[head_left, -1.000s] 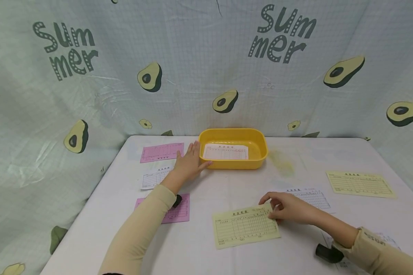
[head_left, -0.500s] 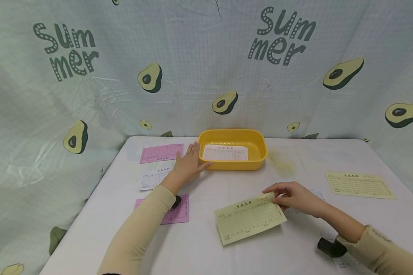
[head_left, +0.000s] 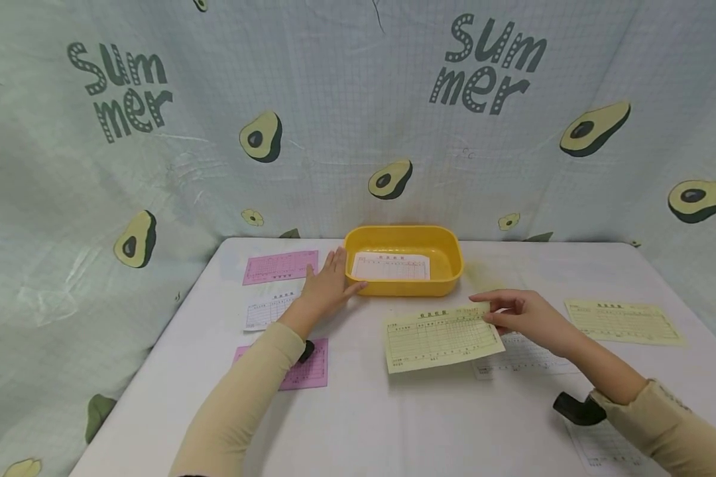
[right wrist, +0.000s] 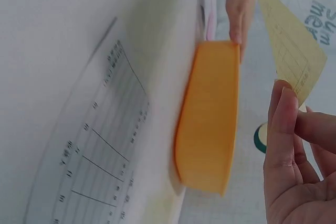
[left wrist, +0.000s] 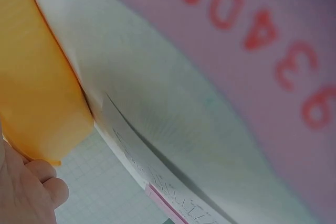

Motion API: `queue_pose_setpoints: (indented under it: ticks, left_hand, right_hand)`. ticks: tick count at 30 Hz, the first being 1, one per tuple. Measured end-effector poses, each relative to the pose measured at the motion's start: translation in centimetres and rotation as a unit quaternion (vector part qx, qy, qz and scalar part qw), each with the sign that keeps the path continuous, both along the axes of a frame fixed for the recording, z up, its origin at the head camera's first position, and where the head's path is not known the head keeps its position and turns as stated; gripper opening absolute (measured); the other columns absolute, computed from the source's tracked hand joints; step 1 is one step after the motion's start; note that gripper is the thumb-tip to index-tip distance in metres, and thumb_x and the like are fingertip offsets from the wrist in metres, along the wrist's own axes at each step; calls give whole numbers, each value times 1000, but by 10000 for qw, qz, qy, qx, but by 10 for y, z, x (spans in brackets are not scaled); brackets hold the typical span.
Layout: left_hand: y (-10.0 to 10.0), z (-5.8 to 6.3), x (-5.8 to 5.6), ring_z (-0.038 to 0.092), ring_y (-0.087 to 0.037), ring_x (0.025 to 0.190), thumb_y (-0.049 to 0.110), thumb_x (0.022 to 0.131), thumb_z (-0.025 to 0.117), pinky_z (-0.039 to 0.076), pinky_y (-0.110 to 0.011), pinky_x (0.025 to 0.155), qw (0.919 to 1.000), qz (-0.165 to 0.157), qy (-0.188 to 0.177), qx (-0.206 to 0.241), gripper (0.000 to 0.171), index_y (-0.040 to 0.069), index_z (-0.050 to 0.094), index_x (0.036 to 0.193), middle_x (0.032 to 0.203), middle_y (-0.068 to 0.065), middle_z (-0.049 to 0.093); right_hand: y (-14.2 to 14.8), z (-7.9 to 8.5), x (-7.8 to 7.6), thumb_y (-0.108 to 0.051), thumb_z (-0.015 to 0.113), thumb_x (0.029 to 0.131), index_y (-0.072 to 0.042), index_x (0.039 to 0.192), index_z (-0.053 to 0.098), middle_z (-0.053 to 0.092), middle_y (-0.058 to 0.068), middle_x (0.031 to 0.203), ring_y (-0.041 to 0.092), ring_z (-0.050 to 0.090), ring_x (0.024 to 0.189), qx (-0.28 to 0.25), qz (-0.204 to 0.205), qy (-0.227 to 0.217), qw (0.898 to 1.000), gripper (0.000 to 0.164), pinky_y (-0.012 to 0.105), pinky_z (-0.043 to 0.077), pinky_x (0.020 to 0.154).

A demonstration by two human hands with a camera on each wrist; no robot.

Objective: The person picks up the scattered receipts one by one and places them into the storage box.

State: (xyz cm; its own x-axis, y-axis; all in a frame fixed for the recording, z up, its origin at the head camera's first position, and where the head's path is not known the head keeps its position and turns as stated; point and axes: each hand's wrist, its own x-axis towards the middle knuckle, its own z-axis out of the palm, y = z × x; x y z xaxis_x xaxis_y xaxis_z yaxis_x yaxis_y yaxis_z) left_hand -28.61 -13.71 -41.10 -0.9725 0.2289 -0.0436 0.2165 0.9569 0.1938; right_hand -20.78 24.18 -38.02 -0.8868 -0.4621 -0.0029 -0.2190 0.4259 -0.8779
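Observation:
Pinched by its upper right corner, a yellow printed form [head_left: 438,339] hangs above the table from my right hand [head_left: 528,321]. In the right wrist view, thumb and fingers meet on that corner of the sheet. My left hand [head_left: 325,281] rests with spread, straight fingers against the left side of a yellow plastic tray [head_left: 406,287]. Inside the tray lies a white printed slip [head_left: 390,266] with red and dark print. Below the raised sheet, a white form [head_left: 528,356] lies partly covered by it and my right hand.
Left of the tray lie a pink form [head_left: 280,266], a white form [head_left: 268,313] and another pink form [head_left: 310,364] partly under my left forearm. At the right lies a yellow form [head_left: 623,322]. A white form [head_left: 611,450] sits beneath my right sleeve. A patterned curtain [head_left: 334,99] stands behind the table.
My right hand has lifted the yellow form off the table and carried it forward toward the tray. The left hand has stayed at the tray's left side.

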Motion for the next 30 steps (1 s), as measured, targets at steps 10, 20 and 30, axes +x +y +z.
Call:
queue_pose_setpoints:
  ticks: [10, 20, 30]
  left_hand:
    - [1, 1, 0, 8, -29, 157, 63, 103, 44, 11, -67, 119, 10000, 21, -10, -54, 97, -2, 3, 163, 170, -15, 6]
    - [1, 0, -1, 10, -30, 156, 62, 103, 46, 11, -69, 118, 10000, -28, 21, 62, 97, -3, 5, 163, 170, -17, 8]
    - [-1, 0, -1, 10, -30, 156, 62, 103, 45, 11, -69, 118, 9999, -73, 25, 70, 96, -3, 6, 162, 170, -17, 8]
  right_hand:
    - [4, 7, -12, -6, 64, 101, 10, 141, 53, 67, 17, 107, 15, 72, 85, -301, -462, 275, 9981, 44, 31, 61, 75]
    - [-4, 15, -39, -10, 64, 102, 3, 146, 53, 58, 20, 111, 8, 66, 89, -120, -987, 428, 9941, 47, 28, 60, 80]
    - [-18, 13, -69, -6, 63, 102, 3, 147, 53, 56, 18, 110, 3, 66, 90, -367, -1142, 345, 9922, 47, 30, 60, 82]
